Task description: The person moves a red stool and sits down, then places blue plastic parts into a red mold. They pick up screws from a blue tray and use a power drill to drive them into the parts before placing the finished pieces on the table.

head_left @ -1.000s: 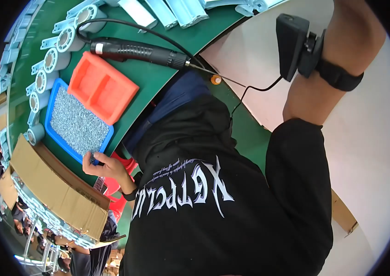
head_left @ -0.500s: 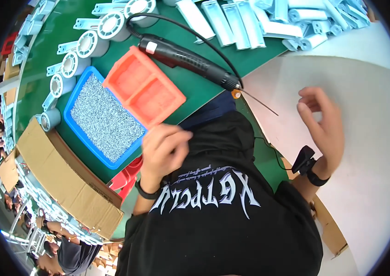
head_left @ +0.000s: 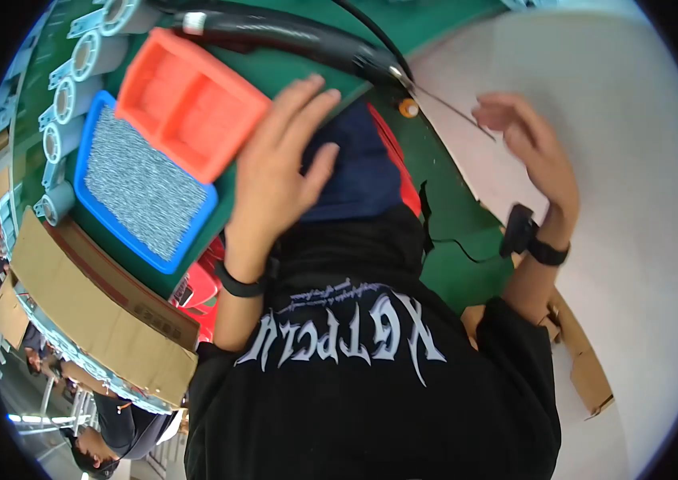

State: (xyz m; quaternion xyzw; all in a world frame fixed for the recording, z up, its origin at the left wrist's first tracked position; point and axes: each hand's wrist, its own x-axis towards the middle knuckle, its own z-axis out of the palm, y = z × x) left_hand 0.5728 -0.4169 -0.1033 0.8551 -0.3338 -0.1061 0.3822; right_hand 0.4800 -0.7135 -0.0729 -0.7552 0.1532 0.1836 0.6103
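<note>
left hand (head_left: 275, 168): fingers spread, at right edge of orange tray (head_left: 143, 124), contact unclear | right hand (head_left: 537, 152): fingers loosely bent, near screwdriver (head_left: 291, 36) tip | orange tray: on green surface (head_left: 275, 69), left of left hand | writing: white inverted lettering (head_left: 387, 332) on black shirt (head_left: 371, 416); screwdriver label (head_left: 194, 23) unreadable

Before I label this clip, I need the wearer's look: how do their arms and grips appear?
The left grip and right grip are bare, without gloves. Black sleeves end around the elbows. Each wrist has a black band; the right one carries a dark boxy device with a thin black cable.
</note>
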